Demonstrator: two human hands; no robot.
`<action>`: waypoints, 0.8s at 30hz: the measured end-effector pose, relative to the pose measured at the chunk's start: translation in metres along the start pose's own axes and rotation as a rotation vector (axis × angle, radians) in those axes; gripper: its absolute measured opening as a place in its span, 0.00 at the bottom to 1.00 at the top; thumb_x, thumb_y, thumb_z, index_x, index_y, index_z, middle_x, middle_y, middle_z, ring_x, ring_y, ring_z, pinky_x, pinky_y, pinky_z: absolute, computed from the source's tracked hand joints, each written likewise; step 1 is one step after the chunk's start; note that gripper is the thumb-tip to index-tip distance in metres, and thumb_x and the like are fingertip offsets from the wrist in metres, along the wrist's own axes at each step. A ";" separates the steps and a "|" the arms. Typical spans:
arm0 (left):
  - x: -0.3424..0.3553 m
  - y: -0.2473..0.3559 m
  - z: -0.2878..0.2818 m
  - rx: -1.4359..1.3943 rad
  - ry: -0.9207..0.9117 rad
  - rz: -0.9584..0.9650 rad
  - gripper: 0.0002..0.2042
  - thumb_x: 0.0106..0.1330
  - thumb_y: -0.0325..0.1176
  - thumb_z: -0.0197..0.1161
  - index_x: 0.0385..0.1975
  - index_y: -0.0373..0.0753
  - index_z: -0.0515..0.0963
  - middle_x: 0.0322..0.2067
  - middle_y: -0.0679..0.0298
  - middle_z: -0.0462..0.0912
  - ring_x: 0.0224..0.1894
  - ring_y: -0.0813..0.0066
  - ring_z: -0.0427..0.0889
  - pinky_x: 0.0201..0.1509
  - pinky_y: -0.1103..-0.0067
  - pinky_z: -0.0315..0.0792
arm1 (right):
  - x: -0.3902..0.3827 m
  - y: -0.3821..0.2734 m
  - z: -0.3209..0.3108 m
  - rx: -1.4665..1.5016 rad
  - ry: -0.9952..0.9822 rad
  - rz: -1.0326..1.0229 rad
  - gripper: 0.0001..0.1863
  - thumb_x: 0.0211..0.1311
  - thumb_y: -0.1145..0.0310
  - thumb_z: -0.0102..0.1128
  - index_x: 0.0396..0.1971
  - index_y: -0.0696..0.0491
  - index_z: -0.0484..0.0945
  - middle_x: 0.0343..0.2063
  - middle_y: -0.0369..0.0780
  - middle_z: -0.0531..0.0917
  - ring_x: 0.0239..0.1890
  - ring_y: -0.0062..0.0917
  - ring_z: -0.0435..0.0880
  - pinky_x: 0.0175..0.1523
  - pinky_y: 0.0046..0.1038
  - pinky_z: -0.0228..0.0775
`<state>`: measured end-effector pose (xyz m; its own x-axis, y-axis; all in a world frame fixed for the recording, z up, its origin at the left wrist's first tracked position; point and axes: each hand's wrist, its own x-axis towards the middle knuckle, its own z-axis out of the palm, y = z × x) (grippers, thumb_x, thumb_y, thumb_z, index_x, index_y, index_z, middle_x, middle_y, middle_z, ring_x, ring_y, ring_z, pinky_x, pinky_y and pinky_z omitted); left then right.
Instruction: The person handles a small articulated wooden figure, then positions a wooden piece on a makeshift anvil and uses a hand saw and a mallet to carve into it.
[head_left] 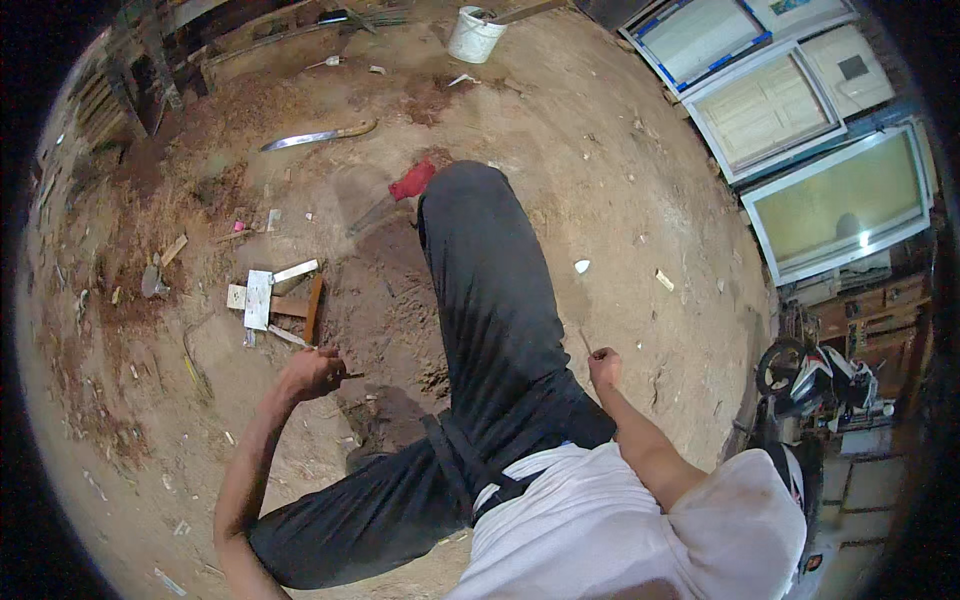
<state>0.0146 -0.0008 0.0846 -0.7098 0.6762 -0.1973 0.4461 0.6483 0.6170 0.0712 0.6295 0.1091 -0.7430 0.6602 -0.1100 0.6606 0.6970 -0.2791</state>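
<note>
My left hand (314, 375) is closed, low over the ground left of my bent legs. A short dark sliver shows at its fingers, too small to name. Just beyond it lies a small pile of wood offcuts: a white block (257, 299), a white strip (296, 270) and a brown piece (315, 309). A pale strip (288, 336) reaches from the pile toward that hand. On the other side of my raised knee, my right hand (604, 369) is closed on a thin stick (585, 341), which points up and away.
A long-bladed knife (310, 137) lies on the dirt ahead. Near my foot, a red cloth-like thing (412, 180) lies by a grey blade-like piece (371, 216). A white bucket (475, 36) stands far off. Framed panels (840, 205) and a motorcycle (815, 378) are at right.
</note>
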 end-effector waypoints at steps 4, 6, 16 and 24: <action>0.027 0.020 -0.023 0.093 -0.153 -0.068 0.05 0.52 0.33 0.63 0.28 0.44 0.79 0.30 0.63 0.79 0.35 0.61 0.80 0.36 0.66 0.75 | 0.035 0.064 -0.006 -0.206 0.150 -0.037 0.09 0.46 0.74 0.62 0.31 0.56 0.79 0.30 0.45 0.82 0.32 0.36 0.82 0.38 0.34 0.74; 0.030 -0.008 -0.006 0.039 -0.057 0.019 0.05 0.52 0.32 0.63 0.28 0.43 0.79 0.29 0.61 0.79 0.34 0.60 0.80 0.35 0.67 0.74 | 0.049 0.083 0.004 -0.246 0.218 -0.117 0.10 0.48 0.75 0.60 0.33 0.56 0.78 0.33 0.45 0.80 0.33 0.37 0.81 0.38 0.34 0.73; -0.005 -0.029 0.015 -0.202 -0.241 -0.385 0.06 0.51 0.34 0.63 0.27 0.43 0.79 0.33 0.58 0.81 0.35 0.58 0.81 0.37 0.66 0.75 | 0.183 0.125 0.024 -0.215 0.136 -0.210 0.13 0.53 0.64 0.61 0.36 0.56 0.78 0.38 0.49 0.78 0.40 0.42 0.78 0.47 0.39 0.71; -0.009 0.019 -0.031 0.167 -0.737 -0.681 0.10 0.49 0.35 0.65 0.31 0.41 0.80 0.31 0.56 0.82 0.35 0.57 0.82 0.41 0.68 0.76 | 0.394 0.138 -0.009 -0.467 0.001 0.087 0.22 0.54 0.65 0.57 0.49 0.56 0.71 0.48 0.51 0.73 0.51 0.45 0.73 0.53 0.43 0.68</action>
<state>0.0126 -0.0055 0.1218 -0.3537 0.1562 -0.9222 0.1831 0.9784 0.0955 -0.1292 0.9881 0.0362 -0.6831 0.7215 -0.1132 0.6980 0.6906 0.1894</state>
